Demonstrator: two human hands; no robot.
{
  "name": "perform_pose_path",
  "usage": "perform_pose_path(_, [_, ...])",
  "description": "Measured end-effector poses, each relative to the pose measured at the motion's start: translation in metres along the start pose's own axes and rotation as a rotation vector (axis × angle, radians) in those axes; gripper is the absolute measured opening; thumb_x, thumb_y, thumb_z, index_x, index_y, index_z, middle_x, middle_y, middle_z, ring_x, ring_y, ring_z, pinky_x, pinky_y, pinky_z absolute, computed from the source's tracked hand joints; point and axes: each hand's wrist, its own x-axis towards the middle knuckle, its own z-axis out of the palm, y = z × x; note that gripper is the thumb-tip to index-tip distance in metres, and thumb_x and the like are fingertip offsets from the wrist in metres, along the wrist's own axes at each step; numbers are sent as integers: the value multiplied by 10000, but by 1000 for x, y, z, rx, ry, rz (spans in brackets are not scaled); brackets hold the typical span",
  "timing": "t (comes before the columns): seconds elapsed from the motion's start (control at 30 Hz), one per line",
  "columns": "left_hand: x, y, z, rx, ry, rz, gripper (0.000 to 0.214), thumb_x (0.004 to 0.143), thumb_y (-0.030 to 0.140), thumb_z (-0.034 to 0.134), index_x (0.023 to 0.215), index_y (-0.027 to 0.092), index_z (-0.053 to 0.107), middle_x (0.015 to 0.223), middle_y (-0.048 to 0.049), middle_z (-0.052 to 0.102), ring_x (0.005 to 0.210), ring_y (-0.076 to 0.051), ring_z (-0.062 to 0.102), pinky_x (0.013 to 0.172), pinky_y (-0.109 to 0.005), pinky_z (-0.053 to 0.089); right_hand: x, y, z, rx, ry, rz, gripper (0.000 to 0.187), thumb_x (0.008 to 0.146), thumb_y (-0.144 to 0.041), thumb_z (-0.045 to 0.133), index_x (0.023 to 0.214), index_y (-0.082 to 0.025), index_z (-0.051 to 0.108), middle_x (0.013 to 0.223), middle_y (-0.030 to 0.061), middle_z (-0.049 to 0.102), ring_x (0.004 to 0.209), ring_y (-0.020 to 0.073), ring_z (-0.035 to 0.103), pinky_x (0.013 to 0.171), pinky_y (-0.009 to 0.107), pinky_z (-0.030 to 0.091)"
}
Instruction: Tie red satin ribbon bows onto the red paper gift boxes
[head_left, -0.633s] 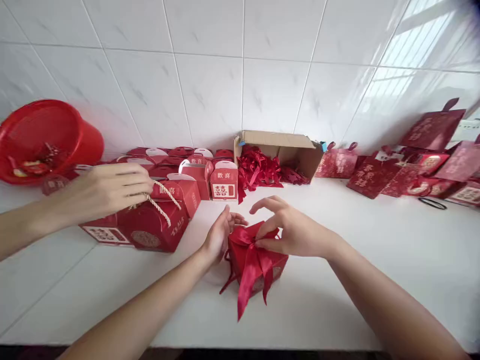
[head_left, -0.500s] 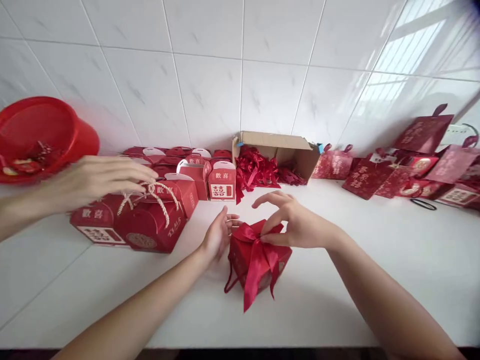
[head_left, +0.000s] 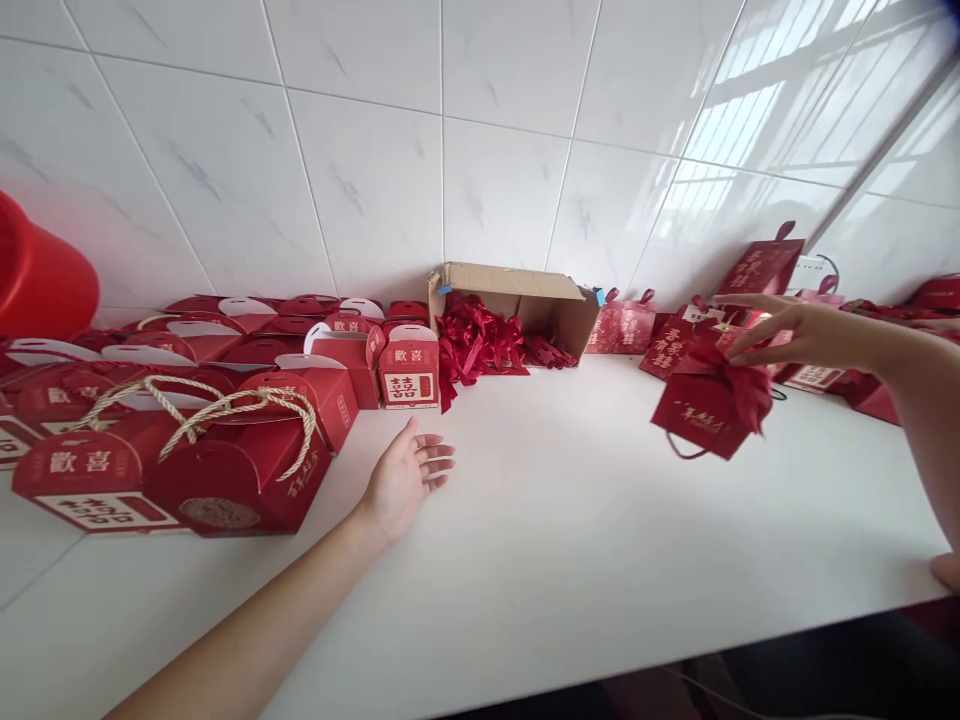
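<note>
My right hand [head_left: 795, 332] pinches the ribbon bow of a small red gift box [head_left: 709, 408] and holds it in the air at the right, above the white counter [head_left: 570, 520]. My left hand [head_left: 409, 478] rests on the counter near the middle, palm up and fingers spread, holding nothing. It lies just right of a red rope-handled box [head_left: 240, 470].
Rows of red gift boxes [head_left: 409, 365] line the left and back. An open cardboard box [head_left: 525, 305] with red ribbons [head_left: 476, 340] lies on its side against the tiled wall. Red bags [head_left: 757, 270] crowd the right. A red basket [head_left: 37, 280] shows at far left.
My right hand lifted the ribboned box off the counter's middle and carried it to the right. My left hand let go and stayed open. The other person's hand at the left left the view.
</note>
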Motion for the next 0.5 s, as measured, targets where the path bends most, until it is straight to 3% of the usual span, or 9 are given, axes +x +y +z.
perform_pose_path(0.1, [-1,-3,2,22,-7,-2,394,863,533,462,849,155,570,845,-64,648,798,-184,604,748,-304,444,0,26,-24,-43,200,318,126,636,-251,760,748,-200,790,1457,110,425,1346,235,384,941,350,360])
perform_pose_path(0.2, [-1,-6,1,60,-63,-1,441,852,563,463,873,145,601,874,-64,642,831,-185,593,794,-309,432,-5,14,-36,39,436,429,262,617,-370,755,826,-214,782,1412,97,488,1303,211,439,868,337,394])
perform_pose_path(0.27, [-1,-5,1,104,-120,4,464,851,578,445,876,147,614,907,-64,636,862,-188,584,805,-311,422,-7,-8,-37,121,513,387,338,617,-433,745,880,-222,776,1395,82,510,1267,196,472,830,335,410])
perform_pose_path(0.37, [-7,1,4,218,-202,73,442,850,571,433,867,167,612,946,-63,629,920,-208,571,825,-332,416,-6,-48,-32,175,509,241,352,632,-443,752,899,-215,774,1379,65,530,1239,182,497,880,329,406])
perform_pose_path(0.5, [-35,21,10,556,-176,396,322,823,517,527,841,204,602,956,-53,621,994,-241,557,901,-372,405,-5,-99,-20,276,593,-38,268,685,-422,756,884,-243,766,1347,35,557,1204,197,538,929,350,438])
